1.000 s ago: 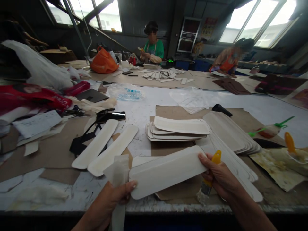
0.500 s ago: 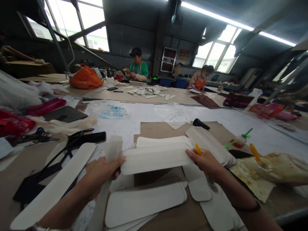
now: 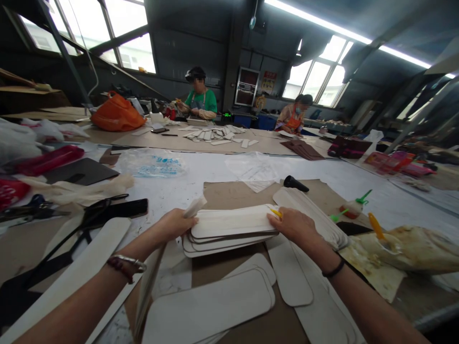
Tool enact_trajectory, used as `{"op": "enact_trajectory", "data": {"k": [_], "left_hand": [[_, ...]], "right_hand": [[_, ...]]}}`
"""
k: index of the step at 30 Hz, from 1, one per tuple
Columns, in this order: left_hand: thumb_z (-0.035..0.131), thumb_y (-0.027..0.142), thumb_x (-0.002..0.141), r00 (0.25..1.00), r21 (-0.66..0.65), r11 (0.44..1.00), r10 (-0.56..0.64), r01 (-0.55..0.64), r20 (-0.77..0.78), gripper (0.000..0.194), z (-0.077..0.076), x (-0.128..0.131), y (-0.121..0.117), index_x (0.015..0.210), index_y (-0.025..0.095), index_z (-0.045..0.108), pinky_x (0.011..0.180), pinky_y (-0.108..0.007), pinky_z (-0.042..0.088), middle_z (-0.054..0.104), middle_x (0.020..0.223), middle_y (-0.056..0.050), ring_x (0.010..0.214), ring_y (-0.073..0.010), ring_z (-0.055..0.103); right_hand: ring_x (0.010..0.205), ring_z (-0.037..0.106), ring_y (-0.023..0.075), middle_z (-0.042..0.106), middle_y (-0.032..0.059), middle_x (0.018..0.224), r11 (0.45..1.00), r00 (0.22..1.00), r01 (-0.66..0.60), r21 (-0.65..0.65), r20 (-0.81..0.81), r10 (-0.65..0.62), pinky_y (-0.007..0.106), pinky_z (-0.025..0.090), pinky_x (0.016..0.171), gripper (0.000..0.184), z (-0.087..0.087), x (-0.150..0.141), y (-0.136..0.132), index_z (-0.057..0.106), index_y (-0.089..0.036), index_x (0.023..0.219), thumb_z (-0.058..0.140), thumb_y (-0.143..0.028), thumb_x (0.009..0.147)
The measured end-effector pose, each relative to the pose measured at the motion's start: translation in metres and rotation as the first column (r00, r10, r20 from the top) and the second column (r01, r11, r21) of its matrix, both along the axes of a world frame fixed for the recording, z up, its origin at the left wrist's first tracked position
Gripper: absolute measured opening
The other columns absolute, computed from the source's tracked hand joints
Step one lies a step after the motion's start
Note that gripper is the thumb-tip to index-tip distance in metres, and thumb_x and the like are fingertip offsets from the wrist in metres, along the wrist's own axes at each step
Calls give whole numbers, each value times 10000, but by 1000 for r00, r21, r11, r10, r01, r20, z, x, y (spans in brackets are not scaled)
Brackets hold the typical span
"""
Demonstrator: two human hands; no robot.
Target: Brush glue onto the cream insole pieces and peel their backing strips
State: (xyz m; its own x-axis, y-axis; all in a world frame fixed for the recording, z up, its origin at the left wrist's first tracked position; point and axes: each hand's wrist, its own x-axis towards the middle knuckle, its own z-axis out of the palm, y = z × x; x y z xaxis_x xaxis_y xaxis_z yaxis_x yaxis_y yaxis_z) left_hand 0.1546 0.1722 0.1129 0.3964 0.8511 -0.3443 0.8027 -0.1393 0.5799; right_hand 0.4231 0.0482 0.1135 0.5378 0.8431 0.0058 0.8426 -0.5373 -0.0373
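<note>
My left hand (image 3: 175,224) is closed on the left end of a long white rounded piece (image 3: 233,220) and also pinches a pale strip (image 3: 195,207) that hangs down under my forearm. My right hand (image 3: 294,224) grips the right end of the same piece together with a yellow-handled brush (image 3: 275,212). The piece lies on top of a stack of like white pieces (image 3: 225,239) on brown card (image 3: 236,193).
More white pieces (image 3: 211,306) lie near me, and a fanned row (image 3: 315,215) runs to the right. Scissors and a black strap (image 3: 107,208) lie left. Glue bottles (image 3: 353,206) and a glue-stained sheet (image 3: 412,248) sit right. Two people work at the far tables.
Both hands have carried the white piece forward and set it down on the stack. The camera has tilted up and closer to the stack.
</note>
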Motion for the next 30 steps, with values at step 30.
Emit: {"op": "enact_trajectory", "data": {"k": [30], "left_hand": [[547,527,635,893,-317,916,340,-245,294,381,-60,-110,-137,484,178,531,421,-241,290,484,386,14,343,-107,374]], "right_hand": [[477,513,121,553,-3,543,887,171,188,423,-903,394,235,420,483,543,-17,-151,-78,558,-177,728,401,-696,763]]}}
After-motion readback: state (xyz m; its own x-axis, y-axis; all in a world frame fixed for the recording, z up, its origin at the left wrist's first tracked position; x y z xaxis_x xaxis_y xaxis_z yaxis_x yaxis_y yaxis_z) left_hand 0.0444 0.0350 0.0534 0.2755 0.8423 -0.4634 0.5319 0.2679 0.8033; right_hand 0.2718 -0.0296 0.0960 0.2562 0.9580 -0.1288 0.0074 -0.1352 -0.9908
